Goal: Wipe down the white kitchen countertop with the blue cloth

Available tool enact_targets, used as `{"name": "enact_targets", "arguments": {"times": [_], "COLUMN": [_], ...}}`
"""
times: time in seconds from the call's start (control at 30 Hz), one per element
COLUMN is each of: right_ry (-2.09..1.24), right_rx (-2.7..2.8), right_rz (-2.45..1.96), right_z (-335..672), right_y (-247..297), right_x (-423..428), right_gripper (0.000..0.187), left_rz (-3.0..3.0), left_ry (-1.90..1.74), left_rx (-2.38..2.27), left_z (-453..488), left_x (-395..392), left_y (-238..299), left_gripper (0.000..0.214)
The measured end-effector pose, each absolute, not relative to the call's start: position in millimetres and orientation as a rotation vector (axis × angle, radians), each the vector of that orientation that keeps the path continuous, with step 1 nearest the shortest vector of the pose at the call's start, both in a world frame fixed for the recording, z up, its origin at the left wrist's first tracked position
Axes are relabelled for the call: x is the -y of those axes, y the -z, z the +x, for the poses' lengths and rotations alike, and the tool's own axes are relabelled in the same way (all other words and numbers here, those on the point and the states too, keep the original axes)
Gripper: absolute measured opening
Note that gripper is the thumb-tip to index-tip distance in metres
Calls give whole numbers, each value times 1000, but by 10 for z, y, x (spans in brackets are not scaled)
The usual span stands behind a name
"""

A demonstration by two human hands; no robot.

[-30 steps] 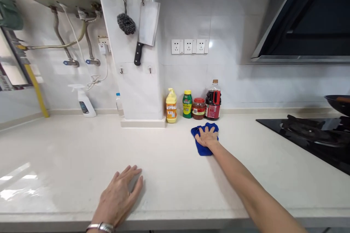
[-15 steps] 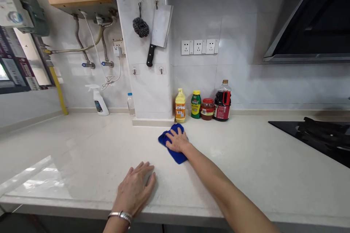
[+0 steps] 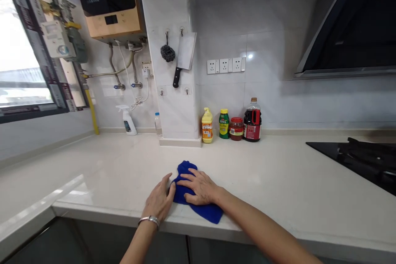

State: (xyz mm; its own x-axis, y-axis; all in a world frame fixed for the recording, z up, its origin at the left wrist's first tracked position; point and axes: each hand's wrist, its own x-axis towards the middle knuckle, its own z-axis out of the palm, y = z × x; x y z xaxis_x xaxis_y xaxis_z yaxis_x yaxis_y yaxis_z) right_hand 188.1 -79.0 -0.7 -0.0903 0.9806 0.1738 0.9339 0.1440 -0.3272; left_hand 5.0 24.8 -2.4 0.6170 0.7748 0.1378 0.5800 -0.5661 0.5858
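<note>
A blue cloth [image 3: 204,210] lies on the white countertop [image 3: 278,181] near its front edge. My right hand [image 3: 199,187] rests flat on top of the cloth with the fingers spread. My left hand [image 3: 159,200], with a watch on the wrist, lies flat on the counter. Its fingertips touch the cloth's left edge.
Against the back wall stand a yellow bottle [image 3: 207,126], a green bottle [image 3: 223,123], a red jar [image 3: 236,128] and a dark sauce bottle [image 3: 252,120]. A spray bottle [image 3: 127,120] is at the back left. A black hob [image 3: 359,159] is on the right. A cleaver [image 3: 185,57] hangs on the pillar.
My right hand has dragged the blue cloth from beside the bottles leftward and toward the counter's front edge. The left hand now touches the cloth. The view has pulled back.
</note>
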Motion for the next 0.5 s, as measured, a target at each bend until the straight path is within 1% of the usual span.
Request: {"name": "enact_targets", "arguments": {"times": [0.1, 0.17, 0.3, 0.4, 0.5], "right_ry": [-214, -218, -191, -220, -128], "right_rx": [2041, 1993, 1842, 1451, 845], "right_rz": [-1768, -1723, -1632, -1514, -1413], "right_z": [1876, 1899, 1958, 2114, 2403], "right_y": [47, 106, 191, 138, 25], "right_x": [1007, 1067, 1021, 960, 955], "right_gripper": [57, 50, 41, 38, 47], "left_rz": [2429, 2486, 2521, 2524, 2518], "left_ry": [-491, -472, -474, -492, -511], "left_rx": [-1041, -1050, -1075, -1074, -1071], "left_z": [49, 54, 64, 57, 49], "left_x": [-217, -198, -182, -192, -207], "left_y": [2, -16, -34, -17, 19], "left_gripper": [55, 48, 46, 47, 44]}}
